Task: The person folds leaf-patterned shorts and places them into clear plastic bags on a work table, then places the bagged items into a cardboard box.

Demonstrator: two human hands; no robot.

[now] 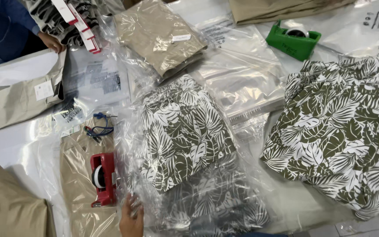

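**Leaf-print shorts bagged on a crowded packing table**

White tabletop (5, 145) fills our view, almost wholly covered with clear plastic bags and folded clothes. We see only one of our hands: the left hand (131, 217) at the bottom edge, fingers curled and pressing on the lower left corner of the clear bag (207, 206) that holds the folded olive-and-white leaf-print shorts (181, 134). The grip is narrow, fingertips on the plastic, with nothing lifted. Our right hand is out of view.

The bagged shorts lie just above and to the right of that hand, in the middle of the table. Their long axis runs from the upper left toward the lower right, tilted a little, with the bag's loose end spreading toward us.

Just left of the hand, a red tape dispenser (102, 179) rests on a bagged beige garment (82, 184), its long side running away from us. A blue cord with tags (101, 125) lies above it. To the right, well apart, a loose pile of the same leaf-print fabric (347, 131) sits unbagged. Farther back lie a bagged beige garment with a white label (159, 37), a green tape dispenser (294, 40) and empty clear bags (242, 83). At the top left, another person's hand (51, 42), in a blue sleeve, touches a folded beige garment (14, 98).
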